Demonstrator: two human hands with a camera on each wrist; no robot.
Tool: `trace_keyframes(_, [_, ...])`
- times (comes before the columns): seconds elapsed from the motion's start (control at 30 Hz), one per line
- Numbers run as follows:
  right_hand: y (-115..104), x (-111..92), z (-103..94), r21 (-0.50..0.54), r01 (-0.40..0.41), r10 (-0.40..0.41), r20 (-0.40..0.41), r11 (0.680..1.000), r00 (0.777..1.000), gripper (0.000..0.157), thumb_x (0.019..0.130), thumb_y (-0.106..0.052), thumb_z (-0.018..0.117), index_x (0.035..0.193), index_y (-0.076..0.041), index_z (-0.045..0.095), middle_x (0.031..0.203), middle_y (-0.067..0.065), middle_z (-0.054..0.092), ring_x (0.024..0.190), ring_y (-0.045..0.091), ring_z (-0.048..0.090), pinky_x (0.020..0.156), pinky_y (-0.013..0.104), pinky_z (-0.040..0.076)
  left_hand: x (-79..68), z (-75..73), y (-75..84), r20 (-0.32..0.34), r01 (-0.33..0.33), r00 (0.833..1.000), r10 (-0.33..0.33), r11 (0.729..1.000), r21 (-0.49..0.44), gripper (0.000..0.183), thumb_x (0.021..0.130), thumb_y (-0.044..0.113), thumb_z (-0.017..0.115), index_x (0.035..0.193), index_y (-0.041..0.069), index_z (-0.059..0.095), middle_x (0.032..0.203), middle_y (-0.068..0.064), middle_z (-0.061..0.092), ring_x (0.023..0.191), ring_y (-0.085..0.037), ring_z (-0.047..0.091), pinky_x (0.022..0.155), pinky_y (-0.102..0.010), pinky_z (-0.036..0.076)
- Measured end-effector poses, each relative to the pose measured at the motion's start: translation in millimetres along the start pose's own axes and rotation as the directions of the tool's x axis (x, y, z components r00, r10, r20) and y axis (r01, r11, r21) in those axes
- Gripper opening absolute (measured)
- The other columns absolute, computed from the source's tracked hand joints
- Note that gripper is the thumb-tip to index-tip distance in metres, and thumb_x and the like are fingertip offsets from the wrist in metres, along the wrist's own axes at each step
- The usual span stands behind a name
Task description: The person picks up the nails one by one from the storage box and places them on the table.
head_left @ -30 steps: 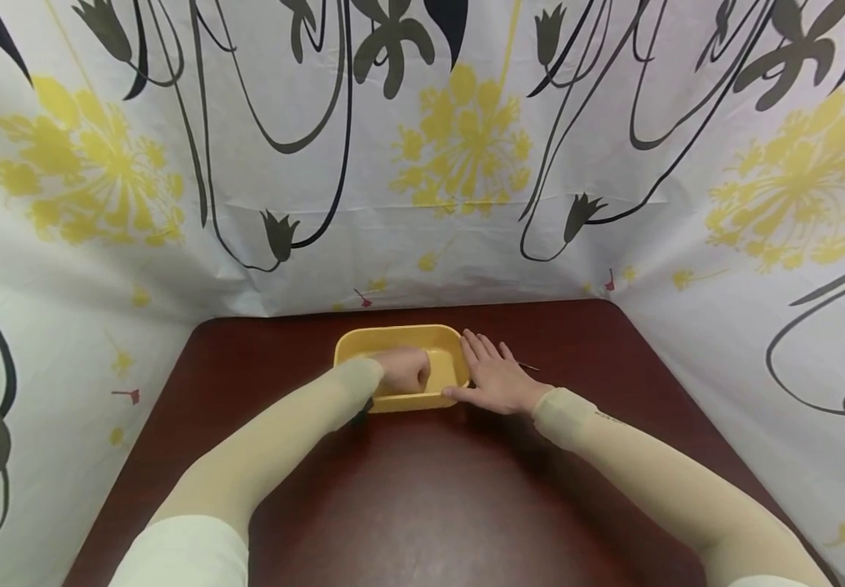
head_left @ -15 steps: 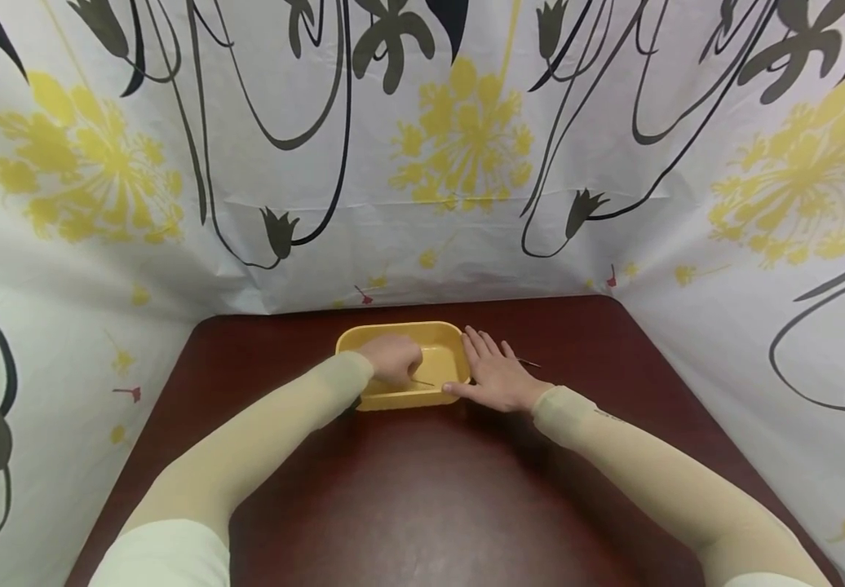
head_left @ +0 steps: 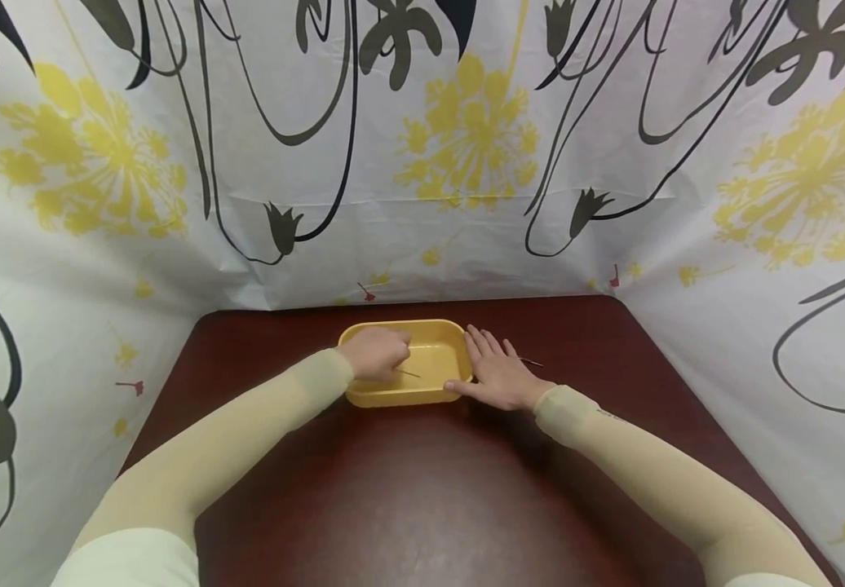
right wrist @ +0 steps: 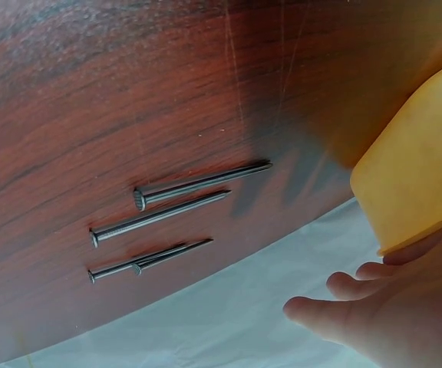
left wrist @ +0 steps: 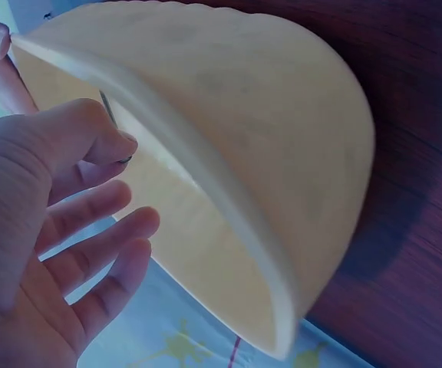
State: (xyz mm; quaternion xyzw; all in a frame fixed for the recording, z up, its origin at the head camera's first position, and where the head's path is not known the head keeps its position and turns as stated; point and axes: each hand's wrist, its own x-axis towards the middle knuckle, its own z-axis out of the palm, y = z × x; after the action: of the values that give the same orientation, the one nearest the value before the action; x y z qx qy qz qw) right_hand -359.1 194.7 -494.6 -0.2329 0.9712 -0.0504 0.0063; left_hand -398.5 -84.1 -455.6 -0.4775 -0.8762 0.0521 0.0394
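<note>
L hand (head_left: 376,353) pinches a thin nail (head_left: 409,373) btwn thumb & index, other fingers loosely bent; it's over the L half of the yellow tray (head_left: 404,398), nail pointing R. Can't tell if the nail touches the tray floor. R hand (head_left: 499,377) has its fingers straight & slightly spread, laid against the tray's R end, thumb at the near rim. At least 4 loose nails (right wrist: 159,218) lie on the dark red-brown table (head_left: 422,489) near R hand, 2 overlapping. Patterned cloth (head_left: 393,236) hangs behind.
</note>
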Motion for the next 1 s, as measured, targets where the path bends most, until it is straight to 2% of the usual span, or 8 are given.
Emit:
trace_keyframes(0.1, [0,0,0.3,0.001,0.001,-0.001,0.002,1.000,1.000,0.118,0.084,-0.090,0.029,0.161,-0.004,0.009,0.168,0.015,0.007,0.152,0.036,0.012,0.114,0.065,0.018,-6.0,-1.5,-3.3,-0.010,0.010,1.000,-0.010,1.000,-0.004,0.021,0.079,0.005,0.068,0.065,0.018,0.060,0.090,0.003,0.054,0.069,-0.013,0.051,0.060,-0.029,0.045])
trace_keyframes(0.23, [1,1,0.2,0.000,-0.004,0.004,0.006,1.000,1.000,0.118,0.083,-0.091,0.028,0.161,-0.004,0.009,0.168,0.013,0.005,0.152,0.035,0.012,0.114,0.064,0.018,-14.9,-1.5,-8.0,-0.028,0.036,0.999,-0.037,0.999,-0.011,0.026,0.077,0.006,0.066,0.059,0.022,0.056,0.116,-0.003,0.061,0.099,-0.020,0.059,0.063,-0.032,0.048])
trace_keyframes(0.3, [1,1,0.1,0.003,-0.002,0.002,0.006,1.000,1.000,0.118,0.083,-0.091,0.028,0.161,-0.004,0.009,0.168,0.014,0.005,0.152,0.035,0.012,0.114,0.065,0.018,-19.6,-1.9,-10.3,-0.038,0.054,0.998,-0.055,0.998,-0.019,0.028,0.076,0.007,0.066,0.057,0.023,0.054,0.132,-0.006,0.059,0.116,-0.024,0.055,0.063,-0.034,0.049])
trace_keyframes(0.4, [1,1,0.8,0.001,-0.006,0.006,0.013,1.000,1.000,0.119,0.083,-0.091,0.027,0.162,-0.004,0.008,0.168,0.013,0.003,0.152,0.035,0.011,0.115,0.064,0.017,-27.4,-5.2,-13.5,-0.043,0.076,0.996,-0.078,0.997,-0.032,0.028,0.074,0.008,0.067,0.055,0.023,0.054,0.145,-0.010,0.052,0.130,-0.028,0.047,0.069,-0.038,0.049])
trace_keyframes(0.63, [0,2,0.8,0.012,0.002,-0.002,0.002,1.000,1.000,0.119,0.083,-0.091,0.028,0.161,-0.004,0.010,0.168,0.014,0.006,0.152,0.035,0.012,0.114,0.064,0.017,-48.6,-17.4,-24.3,-0.056,0.116,0.991,-0.119,0.992,-0.059,0.030,0.077,0.012,0.072,0.057,0.024,0.054,0.152,-0.013,0.044,0.145,-0.035,0.029,0.094,-0.051,0.043])
trace_keyframes(0.77, [0,2,0.3,0.020,0.003,-0.003,0.003,1.000,1.000,0.119,0.083,-0.091,0.029,0.161,-0.003,0.010,0.168,0.013,0.005,0.152,0.035,0.011,0.114,0.065,0.017,-61.9,-21.9,-33.5,-0.064,0.153,0.985,-0.158,0.985,-0.083,0.029,0.079,0.013,0.073,0.059,0.026,0.056,0.156,-0.013,0.039,0.149,-0.036,0.021,0.098,-0.056,0.040])
trace_keyframes(1.0, [4,3,4.0,0.024,0.001,-0.001,-0.003,1.000,1.000,0.119,0.083,-0.091,0.028,0.162,-0.004,0.009,0.168,0.012,0.003,0.152,0.034,0.010,0.114,0.065,0.016,-85.9,-29.5,-46.9,-0.098,0.223,0.966,-0.240,0.962,-0.159,0.031,0.082,0.020,0.079,0.061,0.026,0.058,0.157,-0.014,0.037,0.149,-0.038,0.020,0.103,-0.064,0.036])
